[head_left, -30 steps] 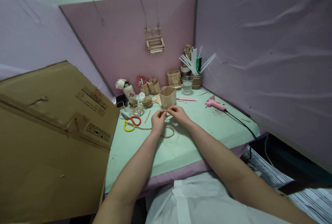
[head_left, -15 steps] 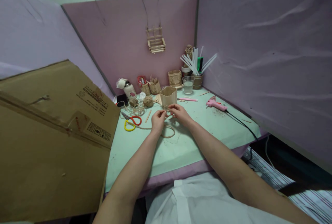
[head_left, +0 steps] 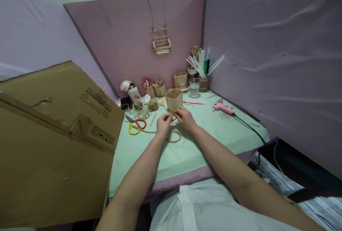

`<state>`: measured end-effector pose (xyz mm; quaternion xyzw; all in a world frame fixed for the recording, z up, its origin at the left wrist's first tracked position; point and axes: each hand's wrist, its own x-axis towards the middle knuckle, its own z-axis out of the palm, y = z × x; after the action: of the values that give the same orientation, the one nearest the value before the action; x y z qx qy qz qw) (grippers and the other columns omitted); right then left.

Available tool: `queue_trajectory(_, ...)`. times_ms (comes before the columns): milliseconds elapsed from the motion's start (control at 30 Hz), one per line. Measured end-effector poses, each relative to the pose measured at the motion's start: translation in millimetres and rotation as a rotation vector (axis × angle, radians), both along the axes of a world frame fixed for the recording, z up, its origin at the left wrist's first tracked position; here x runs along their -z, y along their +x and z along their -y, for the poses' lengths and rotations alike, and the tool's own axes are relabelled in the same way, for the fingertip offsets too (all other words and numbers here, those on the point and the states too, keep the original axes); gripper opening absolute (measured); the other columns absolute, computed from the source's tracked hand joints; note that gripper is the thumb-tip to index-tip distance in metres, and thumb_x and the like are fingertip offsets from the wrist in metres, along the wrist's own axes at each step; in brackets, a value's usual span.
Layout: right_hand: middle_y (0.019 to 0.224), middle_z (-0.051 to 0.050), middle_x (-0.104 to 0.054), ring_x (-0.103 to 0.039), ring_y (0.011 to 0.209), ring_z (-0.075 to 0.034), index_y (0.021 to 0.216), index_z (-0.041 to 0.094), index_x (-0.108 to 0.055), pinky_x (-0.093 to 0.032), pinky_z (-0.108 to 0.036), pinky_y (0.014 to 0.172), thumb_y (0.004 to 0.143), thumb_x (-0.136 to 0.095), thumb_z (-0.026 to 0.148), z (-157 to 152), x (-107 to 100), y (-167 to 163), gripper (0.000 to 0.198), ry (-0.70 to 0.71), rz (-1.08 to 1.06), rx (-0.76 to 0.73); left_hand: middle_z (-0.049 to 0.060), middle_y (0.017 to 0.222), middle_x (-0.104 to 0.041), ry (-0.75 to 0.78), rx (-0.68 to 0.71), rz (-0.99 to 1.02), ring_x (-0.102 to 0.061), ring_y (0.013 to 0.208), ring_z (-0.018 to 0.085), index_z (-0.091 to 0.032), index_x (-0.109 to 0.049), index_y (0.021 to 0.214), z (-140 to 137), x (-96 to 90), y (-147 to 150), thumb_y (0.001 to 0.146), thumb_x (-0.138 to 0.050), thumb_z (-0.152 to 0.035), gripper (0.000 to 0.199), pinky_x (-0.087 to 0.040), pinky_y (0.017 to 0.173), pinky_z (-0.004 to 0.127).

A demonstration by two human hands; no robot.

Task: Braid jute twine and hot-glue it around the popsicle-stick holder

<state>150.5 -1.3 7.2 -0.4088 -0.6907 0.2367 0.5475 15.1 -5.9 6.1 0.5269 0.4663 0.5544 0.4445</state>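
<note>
My left hand [head_left: 163, 124] and my right hand [head_left: 185, 117] meet fingertip to fingertip over the table, both closed on a length of brown twine [head_left: 175, 141]. The twine curls in a loop on the cloth below my hands and runs left toward the scissors [head_left: 137, 127], which have one red and one yellow handle. Just behind my fingers stands a wooden-stick cup [head_left: 174, 98], open at the top. A short wooden stick [head_left: 153, 119] lies left of my left hand. My fingers hide the pinched part of the twine.
A pink glue gun [head_left: 223, 108] with a black cord lies at the right. Behind stand a clear cup of water [head_left: 194, 87], a holder of white glue sticks [head_left: 204, 84], a bottle [head_left: 133, 92] and twine balls [head_left: 153, 104]. A large cardboard box [head_left: 58, 145] borders the left side.
My right hand's fingers have drawn in closer to my left fingertips, and the twine between them is less visible. The loop on the table keeps its shape.
</note>
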Motion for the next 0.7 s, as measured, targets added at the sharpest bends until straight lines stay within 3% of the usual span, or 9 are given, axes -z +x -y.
queue_trajectory(167,0.078,-0.002,-0.059,-0.051,0.077,-0.017,0.071,0.021,-0.061,-0.042,-0.029,0.075,0.077,-0.06,0.028,-3.3,0.3,-1.7,0.01,-0.145,-0.093,0.029,0.001,0.063,-0.064,0.063,-0.005,-0.076,-0.059,0.065,0.015,-0.017,-0.067,0.075,-0.1,-0.2,-2.7,0.071,-0.065,-0.03,0.014,-0.045,0.067,0.027)
queue_trajectory(333,0.063,0.002,-0.056,-0.049,0.064,-0.013,0.069,0.02,-0.059,-0.04,-0.024,0.06,0.073,-0.058,0.037,-6.7,1.5,-2.2,0.018,-0.348,-0.219,-0.035,-0.001,0.058,-0.062,0.093,0.03,-0.168,-0.056,0.06,0.014,-0.017,-0.069,0.075,-5.1,3.6,-4.9,0.072,-0.062,-0.029,0.014,-0.042,0.065,0.026)
queue_trajectory(500,0.06,0.002,-0.055,-0.048,0.058,-0.011,0.067,0.019,-0.059,-0.034,-0.022,0.052,0.068,-0.061,0.04,-4.7,1.0,-1.4,0.021,-0.488,-0.342,-0.056,-0.001,0.054,-0.059,0.06,0.101,-0.173,-0.052,0.056,0.014,-0.018,-0.069,0.07,-5.4,0.8,-4.3,0.069,-0.062,-0.03,0.014,-0.039,0.061,0.026)
queue_trajectory(700,0.06,0.001,-0.056,-0.049,0.057,-0.011,0.069,0.018,-0.062,-0.034,-0.022,0.051,0.064,-0.069,0.041,-3.3,-2.8,2.7,0.025,-0.59,-0.412,-0.098,0.0,0.055,-0.061,-0.026,0.074,-0.105,-0.053,0.058,0.014,-0.017,-0.069,0.072,1.9,-5.7,-0.2,0.066,-0.067,-0.034,0.018,-0.04,0.063,0.027)
